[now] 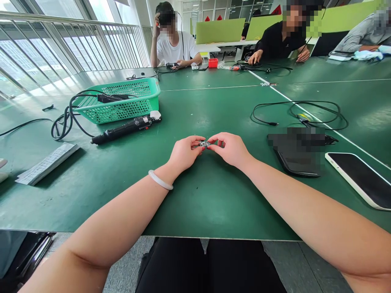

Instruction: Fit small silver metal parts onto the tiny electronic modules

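Between my two hands is a small silver-and-black part (pixel 204 143), too small for me to tell its kind. My left hand (pixel 185 154), with a white bracelet at the wrist, pinches its left end between thumb and fingers. On the other end, the fingertips of my right hand (pixel 229 149) are closed in a pinch. Both hands are just above the green table (pixel 195 211), near its middle. A black electric screwdriver (pixel 126 128) with a pale tip lies to the left, beyond my left hand.
Behind the screwdriver stands a green plastic basket (pixel 122 103) with a cable draped over it. Folded paper (pixel 48 163) lies at left. A black flat object (pixel 297 156), a phone (pixel 360 177) and a coiled cable (pixel 305 106) are at right. Several people sit across the table.
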`<state>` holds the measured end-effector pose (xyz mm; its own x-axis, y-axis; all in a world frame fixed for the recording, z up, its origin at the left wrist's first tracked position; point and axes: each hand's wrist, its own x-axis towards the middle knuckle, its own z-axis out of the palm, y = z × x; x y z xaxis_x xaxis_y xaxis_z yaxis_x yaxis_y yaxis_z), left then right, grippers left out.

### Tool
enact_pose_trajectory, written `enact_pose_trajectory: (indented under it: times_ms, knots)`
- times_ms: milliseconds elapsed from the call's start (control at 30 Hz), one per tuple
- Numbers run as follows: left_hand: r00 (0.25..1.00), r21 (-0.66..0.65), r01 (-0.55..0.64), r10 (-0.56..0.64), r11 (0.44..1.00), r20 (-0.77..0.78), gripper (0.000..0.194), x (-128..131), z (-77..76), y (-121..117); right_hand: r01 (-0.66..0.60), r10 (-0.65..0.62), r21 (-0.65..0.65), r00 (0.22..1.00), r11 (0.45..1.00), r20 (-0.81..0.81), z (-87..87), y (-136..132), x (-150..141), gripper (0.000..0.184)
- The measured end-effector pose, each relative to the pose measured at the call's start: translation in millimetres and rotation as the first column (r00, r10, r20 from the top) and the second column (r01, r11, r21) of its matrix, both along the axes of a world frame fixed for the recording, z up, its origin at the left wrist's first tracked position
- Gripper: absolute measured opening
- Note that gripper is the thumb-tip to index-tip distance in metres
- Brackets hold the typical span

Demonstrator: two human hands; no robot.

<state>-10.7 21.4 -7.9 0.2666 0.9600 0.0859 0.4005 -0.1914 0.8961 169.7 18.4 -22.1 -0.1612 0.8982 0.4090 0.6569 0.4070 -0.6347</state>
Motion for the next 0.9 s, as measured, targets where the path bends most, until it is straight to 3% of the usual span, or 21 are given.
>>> enact_pose_trajectory:
  times_ms: [100,200,367,467,667,767,900]
  knots:
    - [0.995,-0.063,0.040,-0.034,0.997,0.090,0.029,0.3,-0.9,1.4,0.008,-0.008,-0.001,1.000,1.000,-0.007,0.8,-1.4,-1.3,0.013]
    - [0.958,-0.168,0.110,-0.060,0.980,0.279,0.033,3.0,0.1,-1.1,0.019,-0.018,0.011,0.999,1.000,-0.040,1.4,-3.5,-4.2,0.014]
    - [0.828,-0.319,0.144,0.062,0.937,0.557,0.016,13.0,3.4,-12.5,0.018,-0.016,0.041,0.999,0.999,-0.049,0.9,-8.4,-13.7,0.014]
    - [0.822,-0.407,0.104,0.153,0.907,0.549,0.008,17.4,4.3,-17.4,0.015,-0.015,0.047,1.000,0.999,0.012,0.7,-11.8,-20.2,0.009]
    - [0.811,-0.522,0.086,0.244,0.849,0.532,0.010,14.1,5.5,-15.3,-0.010,0.010,0.003,0.996,1.000,0.087,2.1,-13.3,-23.8,0.007]
    - [0.834,-0.515,0.003,0.282,0.857,0.475,0.012,5.1,12.7,-12.5,-0.011,0.010,0.010,0.997,1.000,0.075,1.8,-9.2,-18.0,0.010]
    - [0.943,-0.423,-0.113,0.232,0.899,0.240,0.014,-26.6,27.2,-15.0,0.067,-0.066,-0.019,0.997,0.998,0.026,-0.1,-1.9,-6.1,0.019]
